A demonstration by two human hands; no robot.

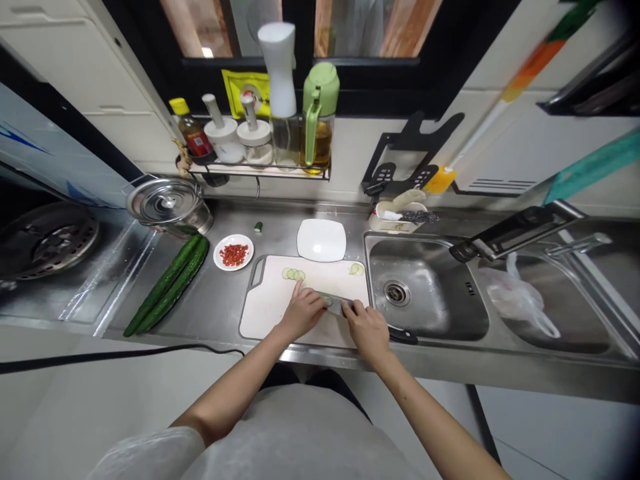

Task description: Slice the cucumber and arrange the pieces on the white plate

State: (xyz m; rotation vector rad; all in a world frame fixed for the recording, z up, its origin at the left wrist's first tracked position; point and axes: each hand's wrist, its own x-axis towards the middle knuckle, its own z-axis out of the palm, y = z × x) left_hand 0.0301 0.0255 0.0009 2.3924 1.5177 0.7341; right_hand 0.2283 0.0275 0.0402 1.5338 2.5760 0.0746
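Note:
My right hand (367, 330) is closed around a kitchen knife, whose black handle end (404, 336) sticks out on the right. The blade (337, 298) lies low over the white cutting board (265, 313), pointing left. My left hand (301, 312) is at the blade's tip, index finger extended and the other fingers curled against a cucumber slice (327, 301); their exact grip is partly hidden. Overlapping cucumber slices (293, 274) lie above my left hand. Another small group of slices (357, 269) sits at the board's top right corner.
Two whole cucumbers (167, 283), a plate of chopped red chili (233, 253), a cucumber end (258, 227) and a white dish (321, 241) surround the board. A lidded steel pot (170, 203) stands left. The sink (430, 293) is right; a seasoning rack (260, 171) hangs behind.

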